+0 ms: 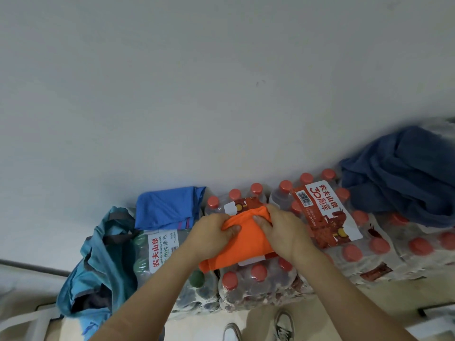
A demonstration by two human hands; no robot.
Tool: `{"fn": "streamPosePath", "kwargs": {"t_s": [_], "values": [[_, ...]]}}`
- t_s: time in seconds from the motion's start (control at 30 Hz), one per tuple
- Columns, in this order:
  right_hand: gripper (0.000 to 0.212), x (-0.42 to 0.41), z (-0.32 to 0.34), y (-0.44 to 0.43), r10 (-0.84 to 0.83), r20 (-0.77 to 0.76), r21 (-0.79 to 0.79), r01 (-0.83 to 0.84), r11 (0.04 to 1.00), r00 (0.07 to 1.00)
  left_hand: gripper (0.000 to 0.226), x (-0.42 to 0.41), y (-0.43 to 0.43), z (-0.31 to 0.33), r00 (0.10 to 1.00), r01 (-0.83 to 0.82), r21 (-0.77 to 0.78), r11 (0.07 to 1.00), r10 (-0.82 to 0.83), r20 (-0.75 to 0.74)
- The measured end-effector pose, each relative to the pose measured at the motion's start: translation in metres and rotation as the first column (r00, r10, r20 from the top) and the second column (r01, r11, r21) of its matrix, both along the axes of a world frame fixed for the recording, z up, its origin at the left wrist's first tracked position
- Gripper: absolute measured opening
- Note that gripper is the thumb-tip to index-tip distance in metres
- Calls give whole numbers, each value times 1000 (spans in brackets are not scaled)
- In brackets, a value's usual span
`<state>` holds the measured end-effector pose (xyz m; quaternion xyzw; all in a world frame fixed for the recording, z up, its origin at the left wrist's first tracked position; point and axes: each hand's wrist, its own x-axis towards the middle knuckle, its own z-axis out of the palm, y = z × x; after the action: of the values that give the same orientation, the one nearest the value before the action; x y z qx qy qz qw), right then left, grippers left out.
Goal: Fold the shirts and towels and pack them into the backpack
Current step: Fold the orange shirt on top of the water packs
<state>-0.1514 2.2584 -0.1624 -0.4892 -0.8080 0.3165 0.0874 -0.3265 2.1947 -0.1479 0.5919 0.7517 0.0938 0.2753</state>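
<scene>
From the head view I see my left hand [216, 233] and right hand [283, 232] both pinched on the folded orange cloth [246, 238], which lies on shrink-wrapped packs of red-capped water bottles [344, 244]. The open teal fabric backpack [98, 262] sits at the packs' left edge, a folded bright blue cloth [167, 207] beside it, a crumpled dark blue garment [403, 173] at the right edge.

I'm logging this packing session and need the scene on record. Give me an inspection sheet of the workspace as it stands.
Surface: shrink-wrapped packs of red-capped bottles serve as the worktop, against a pale wall.
Job's things: orange cloth partly folded on the packs; blue folded cloth lies behind; dark blue garment unfolded at right; teal backpack open at left.
Clutter: a pack of green-capped bottles.
Grips: left hand and right hand both pinch the orange cloth.
Cables: nothing seen.
Surroundings: shoes on a light floor.
</scene>
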Motion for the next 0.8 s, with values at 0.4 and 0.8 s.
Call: {"fn": "streamPosePath", "kwargs": {"t_s": [0.4, 0.8], "values": [[30, -12, -18, -10, -169, -49, 235, 176, 956, 984, 35, 8, -2, -23, 901, -104, 171, 980, 165, -400], [12, -14, -33, -1, 18, 80, 520, -57, 852, 997, 74, 20, -45, -43, 820, 383, 224, 896, -218, -530]]}}
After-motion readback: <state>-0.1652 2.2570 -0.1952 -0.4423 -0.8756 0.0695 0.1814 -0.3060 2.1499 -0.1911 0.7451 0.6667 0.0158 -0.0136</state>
